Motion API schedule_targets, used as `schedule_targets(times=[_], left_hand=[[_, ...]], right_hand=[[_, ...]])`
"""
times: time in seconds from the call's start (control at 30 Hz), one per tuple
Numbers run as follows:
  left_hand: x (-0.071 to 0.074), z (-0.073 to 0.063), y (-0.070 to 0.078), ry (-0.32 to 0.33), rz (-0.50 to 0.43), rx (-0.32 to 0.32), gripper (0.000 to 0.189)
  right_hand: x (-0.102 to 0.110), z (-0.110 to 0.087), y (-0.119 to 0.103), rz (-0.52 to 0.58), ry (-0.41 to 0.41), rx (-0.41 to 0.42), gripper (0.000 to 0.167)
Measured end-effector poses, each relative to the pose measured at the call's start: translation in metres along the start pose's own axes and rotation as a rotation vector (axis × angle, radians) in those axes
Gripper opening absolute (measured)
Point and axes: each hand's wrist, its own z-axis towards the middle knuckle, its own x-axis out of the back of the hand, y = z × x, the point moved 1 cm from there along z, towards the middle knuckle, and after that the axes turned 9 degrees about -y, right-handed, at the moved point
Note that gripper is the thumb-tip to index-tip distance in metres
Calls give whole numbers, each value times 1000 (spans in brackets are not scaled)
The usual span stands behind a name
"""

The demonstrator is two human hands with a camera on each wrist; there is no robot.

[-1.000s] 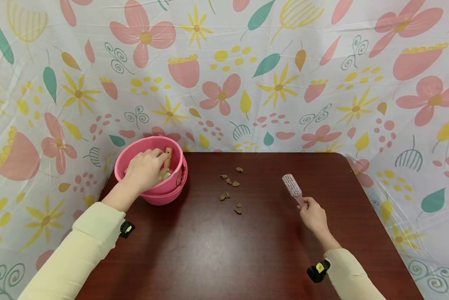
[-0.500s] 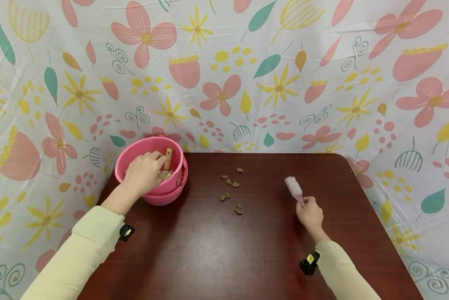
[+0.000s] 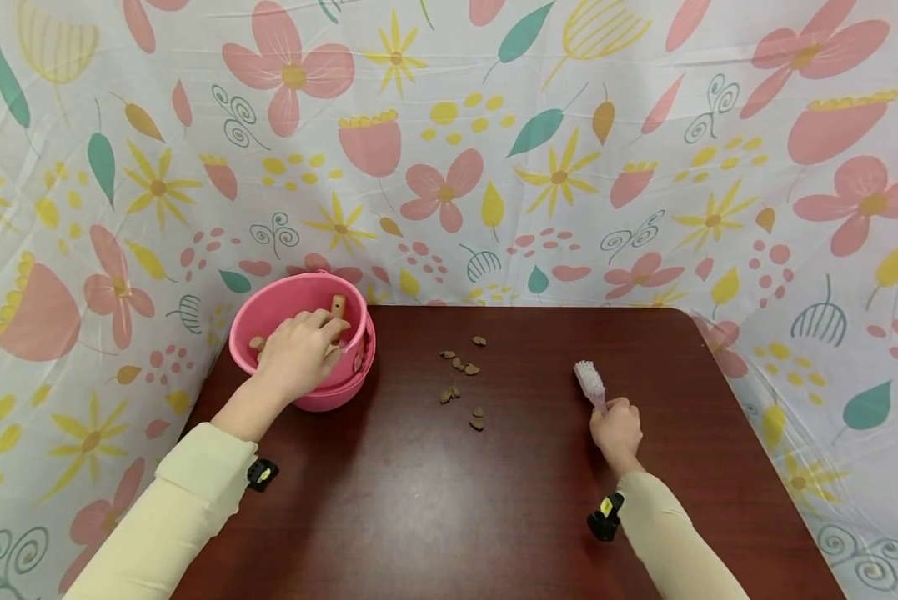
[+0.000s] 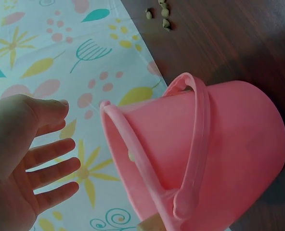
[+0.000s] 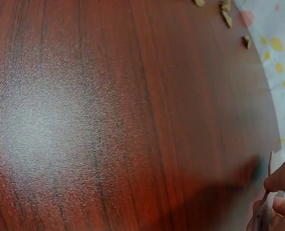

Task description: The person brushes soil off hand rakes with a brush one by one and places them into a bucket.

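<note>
My left hand (image 3: 298, 354) is over the mouth of a pink bucket (image 3: 291, 292) at the table's left. In the left wrist view that hand (image 4: 22, 159) has its fingers loosely extended and holds nothing, beside the bucket's rim and handle. A wooden handle (image 3: 338, 306) sticks up inside the bucket, and a beige lump (image 3: 257, 342) shows at its left; the hand hides other contents. My right hand (image 3: 615, 433) grips a brush (image 3: 589, 382) by its pale pink handle, white bristles facing up. The right wrist view shows this brush (image 5: 264, 211) edge-on between thumb and fingers.
Several small brown dry pieces (image 3: 458, 363) lie scattered mid-table, apart from both hands. Another pink rim (image 3: 327, 402) shows below the bucket. A flower-print sheet (image 3: 449, 192) hangs behind the dark wooden table (image 3: 418, 500) and along its sides.
The left hand has shifted slightly right; the beige lump has come into view and a green item is hidden. The right hand has moved slightly left, and the brush has turned, bristles more upward.
</note>
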Motion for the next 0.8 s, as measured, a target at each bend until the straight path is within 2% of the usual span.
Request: schedule_targets(times=[0.2, 0.43, 0.8], left_hand=[[-2, 0, 5, 2, -7, -3, 43], [-7, 0, 6, 28, 13, -19, 38], [-11, 0, 9, 1, 25, -18, 39]], right_hand=[[-5, -1, 3, -4, 3, 5, 31], [-6, 1, 3, -92, -39, -24, 33], [-6, 0, 8, -125, -86, -32, 33]])
